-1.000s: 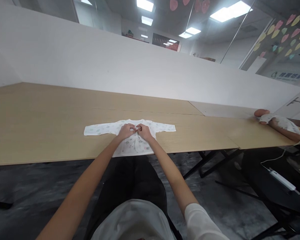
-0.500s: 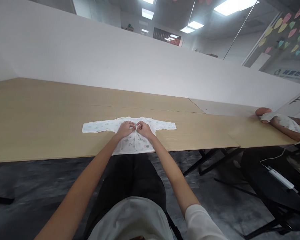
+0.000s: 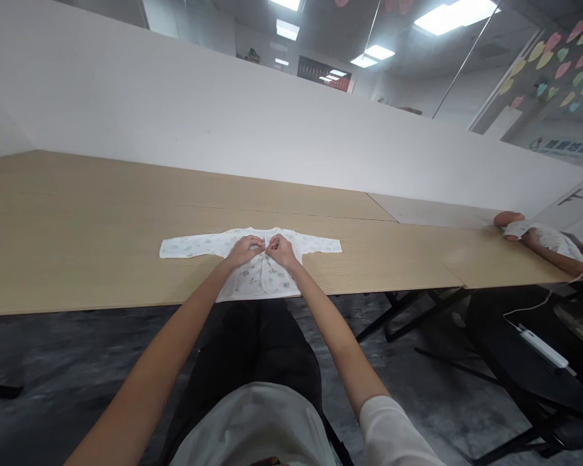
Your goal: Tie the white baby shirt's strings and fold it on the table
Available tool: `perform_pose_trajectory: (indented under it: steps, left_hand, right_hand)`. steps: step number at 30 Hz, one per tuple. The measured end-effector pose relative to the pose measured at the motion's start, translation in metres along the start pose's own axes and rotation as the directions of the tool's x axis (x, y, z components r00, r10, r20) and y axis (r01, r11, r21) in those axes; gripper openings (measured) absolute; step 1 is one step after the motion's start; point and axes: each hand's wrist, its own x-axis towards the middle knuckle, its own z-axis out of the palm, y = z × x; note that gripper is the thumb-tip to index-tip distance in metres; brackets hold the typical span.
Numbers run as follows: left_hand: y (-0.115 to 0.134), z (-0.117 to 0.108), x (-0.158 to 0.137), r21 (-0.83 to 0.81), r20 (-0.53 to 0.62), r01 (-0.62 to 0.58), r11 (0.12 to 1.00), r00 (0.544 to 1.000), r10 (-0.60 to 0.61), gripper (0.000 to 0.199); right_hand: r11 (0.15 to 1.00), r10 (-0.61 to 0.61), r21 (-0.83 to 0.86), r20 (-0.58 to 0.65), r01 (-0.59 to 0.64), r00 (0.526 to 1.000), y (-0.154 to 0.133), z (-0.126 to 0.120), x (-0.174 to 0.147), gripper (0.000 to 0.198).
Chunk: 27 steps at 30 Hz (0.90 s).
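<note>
A small white baby shirt [image 3: 257,279] with a faint print lies flat at the table's front edge, both sleeves spread out sideways. Its front opening runs down the middle. My left hand [image 3: 245,250] pinches the cloth just left of that opening, on the upper chest. Close against it, my right hand [image 3: 280,251] pinches the other side of the opening. The fingertips of both hands nearly meet, and what exactly lies between them is too small to make out.
The long wooden table [image 3: 102,220] runs along a white partition [image 3: 199,123]. At the far right lies a doll [image 3: 539,236] in white clothing. A black chair [image 3: 529,362] with a white power strip [image 3: 544,347] stands below, a cable rising from it.
My right fingers have shifted slightly inward, towards the left hand. The shirt stays in place, and the view has turned very slightly.
</note>
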Motion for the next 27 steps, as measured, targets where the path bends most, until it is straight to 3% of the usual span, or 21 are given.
perform_pose_trajectory:
  steps: [6,16,20,27]
  left_hand:
    - [0.0,-0.001,-0.001,-0.099,0.047,-0.01,0.995,0.999,0.015,0.026]
    - [0.01,-0.003,-0.006,-0.067,0.035,0.045,0.997,0.998,-0.042,0.028]
    - [0.011,-0.002,-0.006,-0.066,0.021,0.082,0.994,0.996,-0.081,0.03]
    - [0.009,-0.002,-0.006,-0.016,0.051,0.048,0.999,0.998,-0.047,0.026]
  right_hand:
    - [1.0,0.021,0.012,0.019,-0.022,1.0,-0.004,-0.002,-0.003,0.023]
    - [0.999,0.045,0.019,0.042,-0.045,0.998,-0.004,-0.005,-0.001,0.026]
    - [0.997,0.07,0.018,0.026,-0.071,0.997,-0.002,-0.006,0.001,0.03]
    - [0.995,0.101,-0.018,-0.094,-0.103,0.99,0.001,-0.004,0.002,0.027]
